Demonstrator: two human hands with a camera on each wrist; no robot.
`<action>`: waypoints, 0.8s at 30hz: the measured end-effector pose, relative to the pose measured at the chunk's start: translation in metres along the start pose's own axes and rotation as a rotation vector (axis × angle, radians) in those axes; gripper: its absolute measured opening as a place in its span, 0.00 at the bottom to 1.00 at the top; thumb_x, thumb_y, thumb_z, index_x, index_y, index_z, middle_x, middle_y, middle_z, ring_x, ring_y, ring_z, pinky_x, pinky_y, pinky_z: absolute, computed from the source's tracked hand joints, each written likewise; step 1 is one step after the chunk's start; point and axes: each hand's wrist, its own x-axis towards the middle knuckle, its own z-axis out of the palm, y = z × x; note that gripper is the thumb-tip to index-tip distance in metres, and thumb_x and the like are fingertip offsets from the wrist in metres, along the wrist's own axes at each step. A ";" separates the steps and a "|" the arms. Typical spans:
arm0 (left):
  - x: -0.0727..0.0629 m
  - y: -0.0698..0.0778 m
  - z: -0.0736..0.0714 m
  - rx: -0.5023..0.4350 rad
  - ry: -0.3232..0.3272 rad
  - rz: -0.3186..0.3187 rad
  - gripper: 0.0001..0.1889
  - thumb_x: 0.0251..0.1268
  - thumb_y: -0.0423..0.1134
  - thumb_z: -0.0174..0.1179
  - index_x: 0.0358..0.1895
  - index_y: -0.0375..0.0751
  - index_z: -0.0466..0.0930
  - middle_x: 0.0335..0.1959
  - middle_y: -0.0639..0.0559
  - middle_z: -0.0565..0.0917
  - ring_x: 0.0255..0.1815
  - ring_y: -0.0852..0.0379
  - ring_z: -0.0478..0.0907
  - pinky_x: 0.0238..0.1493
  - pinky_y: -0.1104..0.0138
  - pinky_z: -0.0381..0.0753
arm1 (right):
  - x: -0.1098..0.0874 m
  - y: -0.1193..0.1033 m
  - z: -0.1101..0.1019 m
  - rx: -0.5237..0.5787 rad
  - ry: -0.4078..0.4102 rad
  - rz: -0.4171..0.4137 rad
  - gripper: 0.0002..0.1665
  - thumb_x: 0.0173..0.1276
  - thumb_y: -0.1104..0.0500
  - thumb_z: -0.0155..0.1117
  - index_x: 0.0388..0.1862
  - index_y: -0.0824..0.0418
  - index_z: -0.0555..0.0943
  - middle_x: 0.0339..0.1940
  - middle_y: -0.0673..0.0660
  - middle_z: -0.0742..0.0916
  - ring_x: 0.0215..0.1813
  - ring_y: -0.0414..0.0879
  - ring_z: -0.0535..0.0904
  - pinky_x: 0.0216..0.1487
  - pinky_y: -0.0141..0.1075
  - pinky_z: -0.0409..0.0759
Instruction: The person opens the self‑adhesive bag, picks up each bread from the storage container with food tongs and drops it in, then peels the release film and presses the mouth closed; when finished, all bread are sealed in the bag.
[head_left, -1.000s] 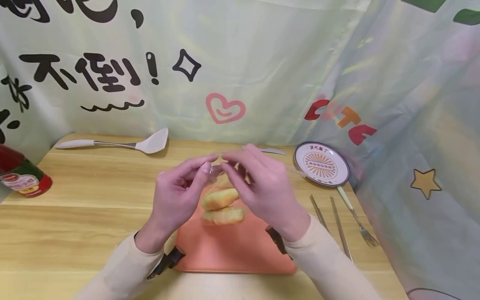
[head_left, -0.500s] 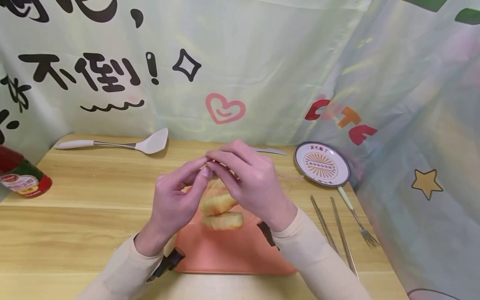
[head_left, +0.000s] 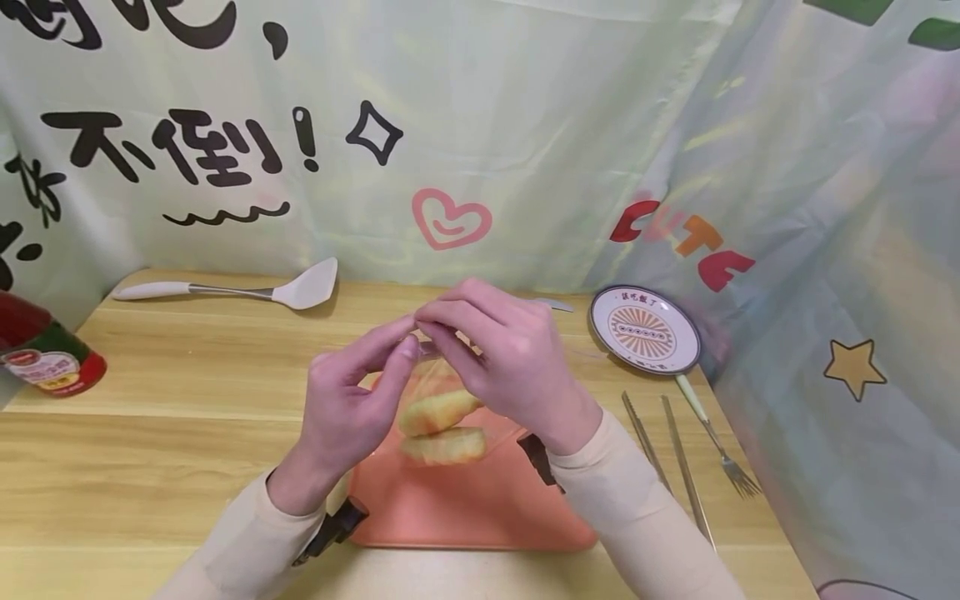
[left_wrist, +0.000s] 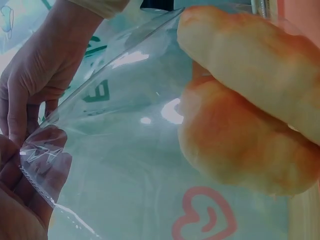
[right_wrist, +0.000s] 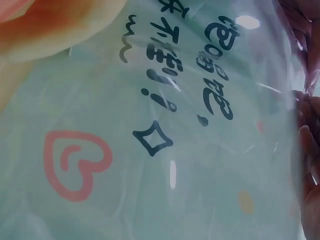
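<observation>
A clear plastic bag [left_wrist: 125, 145] stands over a pink board [head_left: 465, 512], its top edge gathered between both hands. Two golden-brown pieces of bread [head_left: 444, 429] lie low behind its film; in the left wrist view the bread [left_wrist: 245, 135] looks soft and rounded. My left hand [head_left: 356, 408] pinches the bag's edge between thumb and fingers. Fingertips of my right hand [head_left: 510, 358] meet the left ones there and pinch the same edge. In the right wrist view the bag's film [right_wrist: 200, 165] fills most of the picture, with fingers partly visible at the right.
A white spatula [head_left: 303, 287] lies at the back left, and a red sauce bottle [head_left: 52, 358] at the left edge. To the right are a patterned plate [head_left: 643, 329], a fork [head_left: 731, 471] and metal tongs [head_left: 686, 467]. A knife [head_left: 555, 305] lies behind my right hand.
My right hand has moved left, closing the gap to my left hand at the bag's edge. Over the last half second both hands have stayed nearly still.
</observation>
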 end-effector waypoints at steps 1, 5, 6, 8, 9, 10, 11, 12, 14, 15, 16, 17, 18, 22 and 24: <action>0.000 0.000 0.000 -0.002 0.002 -0.001 0.12 0.69 0.29 0.57 0.49 0.24 0.83 0.37 0.40 0.87 0.34 0.50 0.87 0.35 0.70 0.83 | 0.000 0.000 0.000 -0.004 0.002 -0.003 0.03 0.61 0.69 0.71 0.34 0.65 0.85 0.28 0.53 0.83 0.25 0.41 0.77 0.24 0.27 0.73; -0.001 0.000 0.001 -0.009 0.004 0.000 0.12 0.68 0.28 0.57 0.49 0.24 0.83 0.38 0.39 0.87 0.35 0.48 0.87 0.36 0.69 0.84 | 0.001 0.001 0.000 -0.019 0.007 -0.008 0.03 0.60 0.70 0.69 0.33 0.65 0.84 0.27 0.53 0.83 0.26 0.41 0.79 0.25 0.29 0.76; -0.001 0.000 0.001 -0.009 0.005 0.001 0.12 0.68 0.28 0.57 0.49 0.24 0.83 0.37 0.39 0.87 0.35 0.49 0.87 0.36 0.68 0.84 | 0.001 0.001 0.000 -0.022 0.008 -0.010 0.03 0.60 0.70 0.69 0.33 0.65 0.83 0.27 0.54 0.83 0.27 0.41 0.80 0.25 0.29 0.77; -0.001 0.000 0.002 -0.009 0.004 0.003 0.12 0.69 0.29 0.57 0.49 0.24 0.83 0.37 0.39 0.87 0.35 0.48 0.87 0.36 0.68 0.84 | 0.001 0.001 0.000 -0.022 0.007 -0.011 0.03 0.60 0.70 0.69 0.33 0.66 0.83 0.27 0.54 0.83 0.28 0.41 0.81 0.27 0.29 0.78; -0.001 0.000 0.002 -0.009 0.003 0.004 0.12 0.70 0.30 0.57 0.49 0.24 0.83 0.37 0.39 0.87 0.35 0.48 0.87 0.36 0.68 0.84 | 0.001 0.001 0.000 -0.021 0.004 -0.010 0.03 0.60 0.70 0.69 0.33 0.66 0.83 0.27 0.54 0.83 0.28 0.41 0.81 0.27 0.29 0.78; 0.000 0.000 0.002 -0.006 0.003 0.007 0.13 0.70 0.31 0.57 0.49 0.24 0.83 0.37 0.39 0.87 0.35 0.49 0.87 0.34 0.69 0.84 | 0.001 0.001 0.000 -0.019 0.002 -0.011 0.04 0.60 0.70 0.69 0.33 0.66 0.83 0.28 0.54 0.83 0.29 0.42 0.81 0.28 0.29 0.78; 0.000 0.000 0.002 -0.003 0.001 0.009 0.13 0.71 0.32 0.56 0.49 0.24 0.83 0.36 0.39 0.87 0.35 0.49 0.87 0.33 0.70 0.83 | 0.001 0.002 -0.001 -0.015 -0.001 -0.011 0.04 0.60 0.70 0.69 0.33 0.66 0.83 0.28 0.54 0.83 0.29 0.42 0.81 0.28 0.30 0.79; 0.000 0.000 0.001 0.003 -0.001 0.013 0.14 0.72 0.33 0.56 0.49 0.24 0.83 0.36 0.39 0.87 0.35 0.49 0.87 0.32 0.70 0.83 | 0.001 0.002 -0.001 -0.011 -0.008 -0.009 0.04 0.60 0.70 0.69 0.34 0.66 0.83 0.29 0.54 0.83 0.29 0.42 0.81 0.28 0.29 0.78; 0.001 0.001 0.001 0.014 -0.002 0.022 0.14 0.72 0.34 0.56 0.49 0.25 0.83 0.36 0.40 0.88 0.34 0.50 0.87 0.27 0.73 0.80 | 0.001 0.002 -0.001 0.002 -0.023 -0.010 0.05 0.60 0.68 0.71 0.35 0.66 0.83 0.30 0.54 0.83 0.30 0.42 0.81 0.30 0.29 0.79; 0.001 0.001 0.000 0.022 -0.001 0.029 0.14 0.72 0.35 0.56 0.49 0.25 0.83 0.35 0.41 0.88 0.34 0.50 0.87 0.25 0.74 0.78 | 0.000 0.002 -0.002 0.006 -0.034 -0.010 0.06 0.60 0.67 0.72 0.36 0.66 0.84 0.30 0.54 0.84 0.31 0.42 0.81 0.31 0.29 0.79; 0.001 0.001 0.000 0.028 -0.001 0.036 0.15 0.73 0.35 0.56 0.48 0.25 0.83 0.35 0.41 0.88 0.33 0.51 0.87 0.24 0.74 0.78 | 0.000 0.002 -0.002 0.010 -0.044 -0.011 0.07 0.61 0.66 0.72 0.37 0.66 0.84 0.31 0.54 0.84 0.31 0.42 0.81 0.32 0.29 0.79; 0.001 0.001 0.000 0.034 0.002 0.042 0.15 0.73 0.36 0.56 0.48 0.25 0.83 0.34 0.41 0.88 0.33 0.51 0.87 0.24 0.74 0.78 | 0.000 0.002 -0.002 0.016 -0.054 -0.011 0.08 0.61 0.65 0.73 0.38 0.66 0.84 0.32 0.54 0.84 0.32 0.42 0.81 0.33 0.28 0.78; 0.002 0.001 0.000 0.038 0.005 0.048 0.15 0.73 0.36 0.55 0.48 0.25 0.84 0.33 0.42 0.88 0.32 0.51 0.87 0.25 0.74 0.78 | 0.000 0.002 -0.002 0.020 -0.063 -0.012 0.08 0.62 0.65 0.73 0.38 0.66 0.85 0.33 0.54 0.84 0.32 0.42 0.81 0.33 0.28 0.78; 0.002 0.002 0.000 0.038 0.023 0.050 0.16 0.73 0.38 0.55 0.46 0.25 0.84 0.30 0.43 0.88 0.30 0.53 0.86 0.30 0.73 0.80 | 0.000 0.002 -0.002 0.039 -0.064 -0.020 0.05 0.63 0.66 0.71 0.37 0.66 0.85 0.33 0.54 0.84 0.32 0.41 0.79 0.34 0.27 0.77; 0.001 0.002 0.001 0.039 0.025 0.049 0.16 0.74 0.39 0.55 0.46 0.25 0.84 0.29 0.44 0.87 0.28 0.54 0.86 0.30 0.73 0.80 | 0.000 0.002 -0.002 0.048 -0.046 -0.024 0.03 0.63 0.69 0.70 0.36 0.66 0.85 0.31 0.54 0.84 0.30 0.41 0.78 0.32 0.27 0.77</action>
